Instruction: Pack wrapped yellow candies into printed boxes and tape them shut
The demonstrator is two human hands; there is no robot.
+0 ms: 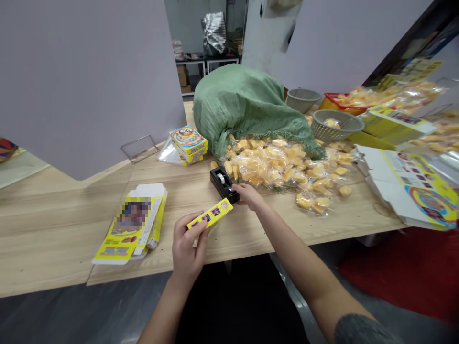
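My left hand (189, 246) grips a small yellow printed box (211, 215), tilted edge-up over the front of the table. Just beyond it stands a black tape dispenser (224, 184) with a roll of tape in it. The fingers of my right hand (248, 196) are pinched at the dispenser's near end; whether a strip of tape is between them is too small to see. Behind the dispenser lies a heap of yellow pieces in clear wrappers (265, 160), spilling from a green woven sack (240, 95).
Flattened yellow boxes (131, 224) lie at the left, and a short stack of closed boxes (189, 143) stands behind them. Grey baskets (337, 125) are at the back right. Open printed cartons (412, 186) lie at the right edge. A wire frame (139, 149) stands at the left.
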